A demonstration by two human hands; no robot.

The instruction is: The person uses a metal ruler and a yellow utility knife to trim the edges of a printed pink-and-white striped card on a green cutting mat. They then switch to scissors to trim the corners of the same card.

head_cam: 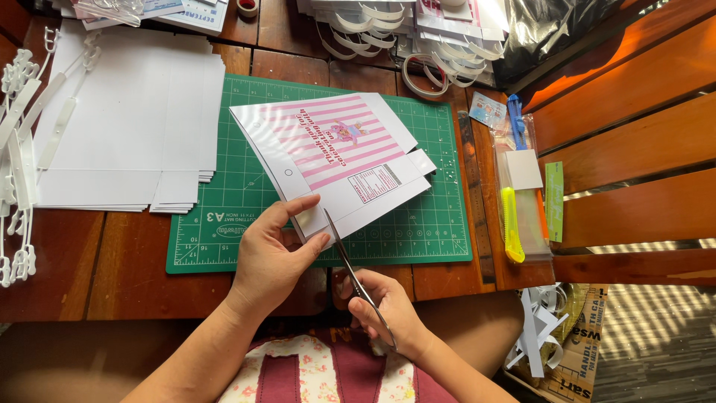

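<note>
Closest to you, your right hand (384, 310) is wrapped around the handles of a pair of scissors (350, 272), blades pointing up and away toward the card. Just beside it, your left hand (272, 254) pinches the near corner of a pink-striped printed card sheet (335, 160), thumb on top, fingers underneath, so the sheet is lifted at a tilt over the green cutting mat (224, 216). The scissor tips sit right at the card's bottom edge, next to your left thumb.

Further out, to the left of the mat there's a stack of blank white sheets (127, 119). On the right side, a clear pouch (522, 186) lies on the wooden table (112, 269) with a yellow utility knife (511, 227) on it. At the far edge, a pile of white plastic handles (380, 30).
</note>
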